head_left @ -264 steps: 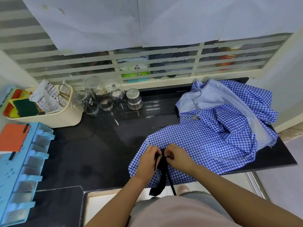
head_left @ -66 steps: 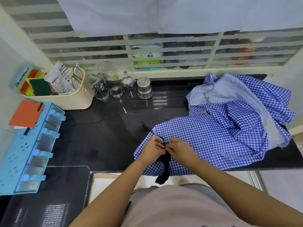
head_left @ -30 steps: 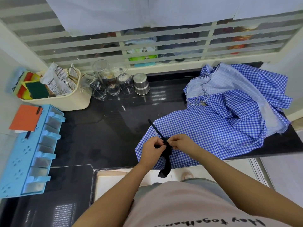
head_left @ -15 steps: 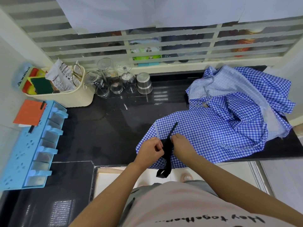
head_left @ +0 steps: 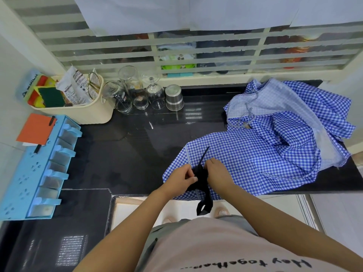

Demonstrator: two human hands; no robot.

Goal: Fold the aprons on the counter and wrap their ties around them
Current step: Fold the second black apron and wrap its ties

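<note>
apron (head_left: 255,167) in blue gingham lies at the near edge of the black table (head_left: 127,154), long axis running left to right, its right end against a heap of more aprons (head_left: 294,118). its black tie (head_left: 202,183) points one end away from the person and hangs the other over the edge. left hand (head_left: 180,179) and right hand (head_left: 218,173), knuckles up, both pinch the tie's bunched middle.

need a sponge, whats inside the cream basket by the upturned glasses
In the cream basket: green and yellow sponges, a white printed packet and gold-rimmed spectacles leaning at its right end. Whatever lies beneath them at the bottom is covered.
</note>
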